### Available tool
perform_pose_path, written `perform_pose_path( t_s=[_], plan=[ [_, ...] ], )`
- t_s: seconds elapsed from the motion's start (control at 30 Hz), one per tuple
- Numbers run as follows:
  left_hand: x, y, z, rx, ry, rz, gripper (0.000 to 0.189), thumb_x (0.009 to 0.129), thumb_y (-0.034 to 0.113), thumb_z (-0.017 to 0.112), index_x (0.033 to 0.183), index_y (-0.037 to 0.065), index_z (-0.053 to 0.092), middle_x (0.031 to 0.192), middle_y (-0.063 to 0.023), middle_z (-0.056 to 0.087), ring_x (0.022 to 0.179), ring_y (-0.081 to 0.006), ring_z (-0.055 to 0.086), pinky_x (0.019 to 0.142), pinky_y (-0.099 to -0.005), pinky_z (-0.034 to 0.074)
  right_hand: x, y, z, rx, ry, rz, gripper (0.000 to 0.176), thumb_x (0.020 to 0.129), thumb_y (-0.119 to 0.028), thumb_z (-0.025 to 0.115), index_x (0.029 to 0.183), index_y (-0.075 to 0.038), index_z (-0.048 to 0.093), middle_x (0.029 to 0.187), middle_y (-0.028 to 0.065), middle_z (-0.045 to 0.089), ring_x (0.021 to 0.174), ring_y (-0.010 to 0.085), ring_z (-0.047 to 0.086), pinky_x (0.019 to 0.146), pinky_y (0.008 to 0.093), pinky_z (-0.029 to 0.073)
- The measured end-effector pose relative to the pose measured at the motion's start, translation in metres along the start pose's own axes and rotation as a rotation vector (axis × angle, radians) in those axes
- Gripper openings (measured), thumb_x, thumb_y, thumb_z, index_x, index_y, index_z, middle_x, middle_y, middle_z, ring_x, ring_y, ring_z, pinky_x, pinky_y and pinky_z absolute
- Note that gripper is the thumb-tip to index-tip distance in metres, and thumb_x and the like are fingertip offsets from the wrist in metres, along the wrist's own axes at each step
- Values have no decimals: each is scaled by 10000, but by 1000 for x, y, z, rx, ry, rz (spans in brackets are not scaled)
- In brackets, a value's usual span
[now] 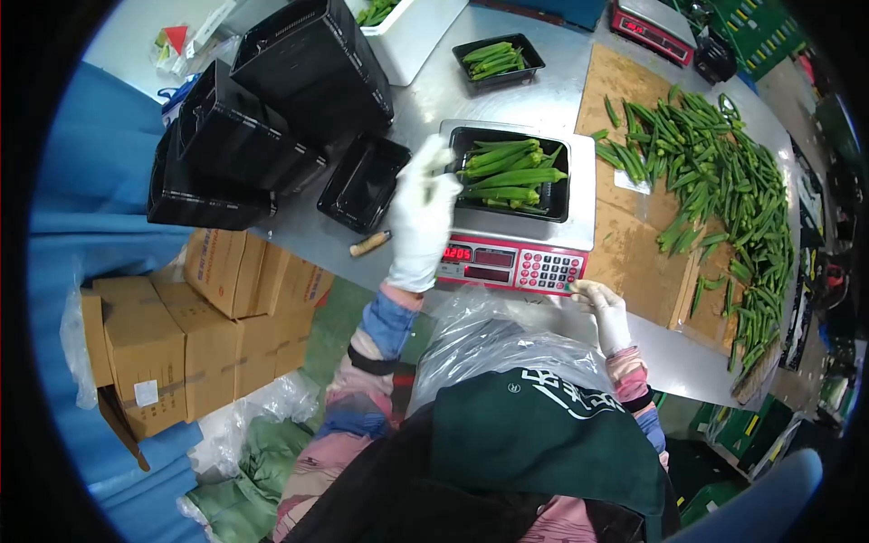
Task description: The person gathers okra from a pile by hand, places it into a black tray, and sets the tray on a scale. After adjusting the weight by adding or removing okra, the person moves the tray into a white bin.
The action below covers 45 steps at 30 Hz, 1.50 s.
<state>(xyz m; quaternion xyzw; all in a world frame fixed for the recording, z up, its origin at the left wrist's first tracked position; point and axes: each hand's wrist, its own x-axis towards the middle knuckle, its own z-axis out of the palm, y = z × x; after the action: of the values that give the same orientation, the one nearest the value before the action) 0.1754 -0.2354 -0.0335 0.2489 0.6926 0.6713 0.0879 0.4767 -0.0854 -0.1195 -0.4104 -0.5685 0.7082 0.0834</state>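
Note:
A white-and-red digital scale carries a black plastic tray of green okra. My left hand, in a white glove, is just left of that tray, over the scale's left edge. Its fingers are apart, slightly blurred, and nothing shows in them. At the scale's front right corner is my right hand, also gloved. Its fingers reach loosely to the keypad, fingertips at the lower right keys, and I see no object in them. The red display is lit.
An unfilled black tray and tall tray stacks stand left. A small wooden-handled tool lies near the table edge. Another okra tray sits behind. Loose okra covers cardboard at right. Cartons stand lower left.

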Motion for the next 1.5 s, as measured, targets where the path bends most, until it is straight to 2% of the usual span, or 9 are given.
perform_pose_path(
  t_s=[0.07,0.33,0.43,0.6,0.77,0.9,1.13,1.2,1.5],
  plan=[
    [23,-7,24,370,-187,385,347,933,78,653,1281,88,660,1147,-65,681,847,-145,655,718,-277,537,0,-5,4,-67,-25,-19,340,1066,-265,516,1195,4,679,1160,111,723,1027,182,679,885,305,517],
    [27,-7,111,1158,-534,543,344,836,300,716,1103,94,652,1098,-102,582,1057,-269,581,811,-377,535,-13,-11,-5,-109,59,-60,341,1052,-290,536,1181,-17,695,1128,84,738,998,161,682,849,274,498],
    [1,36,124,540,-367,750,308,843,247,708,1102,90,648,1040,-122,608,895,-293,638,741,-397,555,-29,-48,10,46,180,-250,468,970,-170,642,1398,-12,537,1372,132,594,1157,181,603,976,318,461],
    [-75,73,166,-136,-652,328,374,837,122,738,1169,52,582,1079,-138,561,956,-296,598,841,-395,494,-42,-98,17,-112,289,-619,918,909,-90,704,1611,-52,114,1507,116,400,1348,216,447,1123,370,381],
    [-108,55,180,-138,-459,158,612,846,177,749,1383,43,488,1212,-186,541,1145,-325,565,961,-406,483,-39,-86,3,-321,302,-408,609,964,-64,606,1515,5,356,1342,103,560,1175,162,572,969,303,481],
    [-96,47,136,41,-785,79,800,870,286,744,1520,20,360,1467,-243,454,1373,-377,450,1152,-422,361,-34,-66,5,323,46,-75,438,969,-62,579,1394,24,514,1158,86,663,923,114,653,788,249,526],
    [4,36,45,114,-300,-57,549,928,69,680,1428,-10,466,1372,-166,557,1217,-223,576,1009,-352,485,-35,-65,-3,492,-34,154,441,985,-92,590,1410,2,518,1214,166,687,846,154,696,669,258,526],
    [27,-42,15,472,-33,184,567,930,104,698,1437,4,466,1283,-151,602,1083,-189,608,943,-337,516,-31,-58,-5,533,-12,148,415,999,-112,590,1395,-5,531,1201,153,693,861,150,697,684,260,537],
    [97,-53,20,310,-399,-455,231,912,141,608,1104,18,648,850,-82,692,698,-142,661,569,-313,568,-17,-54,-4,510,15,216,409,996,-85,584,1387,23,528,1166,144,700,881,170,695,775,252,545]
  ],
)
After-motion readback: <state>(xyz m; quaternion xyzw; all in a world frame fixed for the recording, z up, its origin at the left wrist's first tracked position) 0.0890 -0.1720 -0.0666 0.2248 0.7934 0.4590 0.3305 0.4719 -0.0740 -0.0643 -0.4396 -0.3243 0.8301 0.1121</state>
